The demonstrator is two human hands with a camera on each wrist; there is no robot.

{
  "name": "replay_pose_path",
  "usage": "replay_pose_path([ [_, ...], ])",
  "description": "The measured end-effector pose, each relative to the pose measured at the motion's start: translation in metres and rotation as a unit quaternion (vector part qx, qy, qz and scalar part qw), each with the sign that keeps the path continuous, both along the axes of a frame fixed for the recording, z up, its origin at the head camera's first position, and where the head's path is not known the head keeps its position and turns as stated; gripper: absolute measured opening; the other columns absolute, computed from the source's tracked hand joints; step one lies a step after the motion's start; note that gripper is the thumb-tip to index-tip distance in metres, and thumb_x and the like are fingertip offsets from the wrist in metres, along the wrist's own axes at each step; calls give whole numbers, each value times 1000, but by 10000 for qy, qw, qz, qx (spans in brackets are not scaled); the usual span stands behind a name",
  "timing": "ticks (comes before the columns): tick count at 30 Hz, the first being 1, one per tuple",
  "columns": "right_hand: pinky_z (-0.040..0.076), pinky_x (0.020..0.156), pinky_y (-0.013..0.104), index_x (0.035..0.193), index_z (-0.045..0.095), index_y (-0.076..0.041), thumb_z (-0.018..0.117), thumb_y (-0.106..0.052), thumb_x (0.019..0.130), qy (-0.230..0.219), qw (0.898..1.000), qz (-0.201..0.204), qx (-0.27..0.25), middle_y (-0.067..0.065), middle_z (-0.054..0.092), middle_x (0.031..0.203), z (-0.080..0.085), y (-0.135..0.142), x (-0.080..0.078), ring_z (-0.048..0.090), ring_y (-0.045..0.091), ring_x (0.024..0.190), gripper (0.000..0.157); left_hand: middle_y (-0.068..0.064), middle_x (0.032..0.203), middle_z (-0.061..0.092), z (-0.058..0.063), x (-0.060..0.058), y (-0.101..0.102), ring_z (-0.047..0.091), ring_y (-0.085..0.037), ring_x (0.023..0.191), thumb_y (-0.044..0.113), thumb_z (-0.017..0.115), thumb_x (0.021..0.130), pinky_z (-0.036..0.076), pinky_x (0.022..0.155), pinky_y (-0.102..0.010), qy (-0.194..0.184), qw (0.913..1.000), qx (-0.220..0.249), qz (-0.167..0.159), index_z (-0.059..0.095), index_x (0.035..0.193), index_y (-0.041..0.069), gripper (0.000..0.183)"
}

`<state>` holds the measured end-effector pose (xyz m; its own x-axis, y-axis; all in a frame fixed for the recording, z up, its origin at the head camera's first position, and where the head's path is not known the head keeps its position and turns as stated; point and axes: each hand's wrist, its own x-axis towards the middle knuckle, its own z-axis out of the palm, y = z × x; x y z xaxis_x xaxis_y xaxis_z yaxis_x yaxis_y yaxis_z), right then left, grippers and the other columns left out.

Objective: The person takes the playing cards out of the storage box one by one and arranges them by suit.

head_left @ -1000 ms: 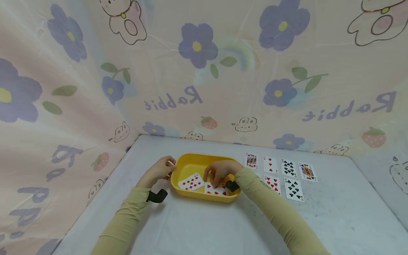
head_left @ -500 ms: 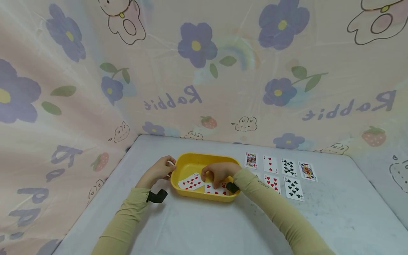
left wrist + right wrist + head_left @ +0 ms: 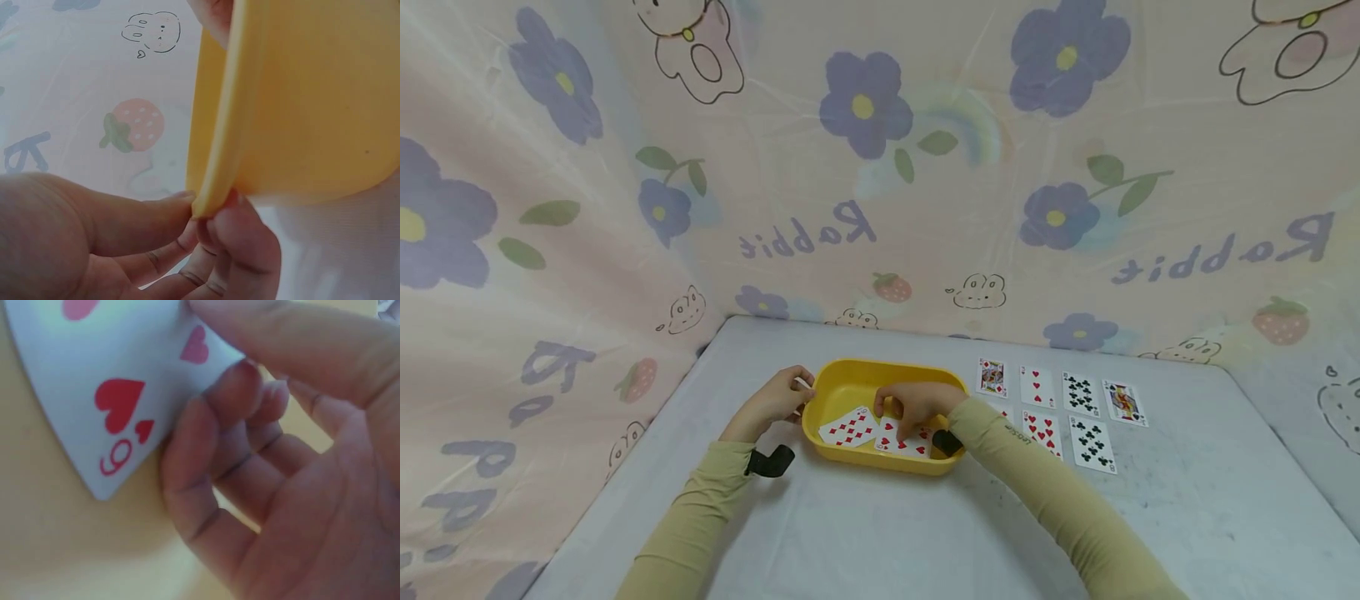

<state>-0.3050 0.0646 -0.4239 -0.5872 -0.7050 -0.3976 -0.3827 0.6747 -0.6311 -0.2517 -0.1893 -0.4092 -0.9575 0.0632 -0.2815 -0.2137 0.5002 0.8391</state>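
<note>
My left hand [image 3: 777, 400] pinches the left rim of a yellow plastic tray [image 3: 848, 390]. In the left wrist view, its thumb and fingers [image 3: 247, 240] meet on either side of that rim. My right hand [image 3: 917, 402] reaches inside the tray and holds a hearts playing card [image 3: 892, 442]. The right wrist view shows the thumb over this card [image 3: 69, 381], with curled fingers at its edge and one corner tilted up. A diamonds card [image 3: 850, 427] lies face up in the tray, left of the hearts card.
Right of the tray, several face-up cards lie in two rows, among them a three of hearts [image 3: 1037, 387], a clubs card [image 3: 1093, 443] and a face card [image 3: 1124, 403]. My right forearm partly hides the lower row. A patterned cloth [image 3: 955, 192] stands behind the white table [image 3: 880, 533].
The hearts card has shifted slightly left and tilted in my right hand, showing more of its face. My right hand moved a little left; the left hand and tray stayed put.
</note>
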Motion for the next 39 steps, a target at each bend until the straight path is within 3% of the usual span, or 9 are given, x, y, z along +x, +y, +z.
replay_pose_path([
  [9,40,59,24,104,60,-7,76,2,77,8,9994,-257,-243,7,49,80,-2,5,-5,47,17,69,32,-18,97,58,-2,0,2,58,-25,72,7,51,99,52,56,-30,45,10000,-2,-24,48,114,1,16],
  [19,38,57,21,88,66,-5,73,2,80,196,9981,-558,-191,0,53,74,2,9,-4,45,12,65,13,-20,99,58,-3,1,3,60,-27,75,6,50,99,53,57,-31,34,10000,28,-50,48,115,-1,17],
  [23,46,65,27,88,67,-6,69,1,83,319,9958,-817,-253,2,60,81,17,12,-1,51,17,72,8,-21,100,58,-3,1,2,60,-28,76,6,50,99,53,57,-32,22,10000,49,-24,48,115,0,17],
  [29,53,74,38,91,65,-2,66,-4,89,464,9857,-1349,-894,6,64,85,47,30,-1,59,22,76,3,-19,98,59,-3,2,1,60,-26,74,7,51,99,54,59,-33,26,10000,15,4,48,114,1,16],
  [34,52,74,40,97,65,-1,64,-8,92,607,9704,-1665,-1638,10,65,89,73,64,6,62,28,84,9,-19,98,59,-3,1,0,60,-26,73,8,51,99,53,59,-34,29,10000,-17,12,48,114,1,17],
  [39,52,66,33,100,64,-1,63,-12,93,892,9545,-1888,-2128,14,64,89,80,113,21,61,27,79,13,-20,99,59,-1,2,1,60,-27,74,9,51,99,53,60,-34,0,10000,-59,47,48,115,1,18],
])
